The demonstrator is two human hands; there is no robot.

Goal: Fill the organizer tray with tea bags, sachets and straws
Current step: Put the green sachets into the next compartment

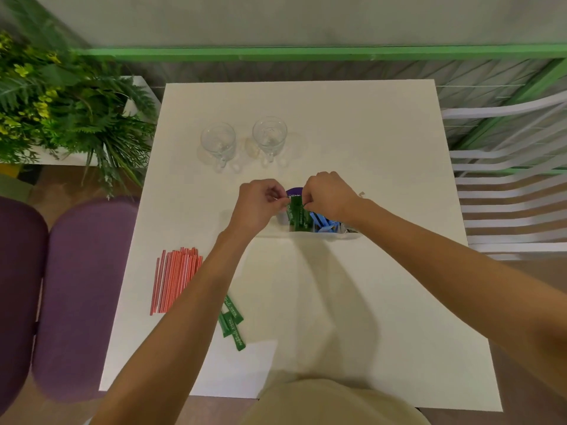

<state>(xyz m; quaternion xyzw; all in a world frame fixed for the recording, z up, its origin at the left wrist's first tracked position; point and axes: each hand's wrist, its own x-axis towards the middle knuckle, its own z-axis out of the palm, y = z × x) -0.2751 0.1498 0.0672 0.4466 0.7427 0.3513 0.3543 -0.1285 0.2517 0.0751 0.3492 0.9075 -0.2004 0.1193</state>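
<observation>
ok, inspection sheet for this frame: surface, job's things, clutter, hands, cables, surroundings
Surface: white table, square.
Job's things: tray mid-table, holding upright green sachets, blue sachets and a purple item behind them, identity unclear. Loose sachets, green, lie by the left forearm. Straws, red, lie bundled at the left edge, not in the tray.
Clutter: two glass cups on the far side.
Hands: left hand and right hand both pinch the green sachets' tops in the tray.
Cables: nothing seen.
Surroundings: plants and purple chairs to the left, white chair to the right, green railing beyond.
</observation>
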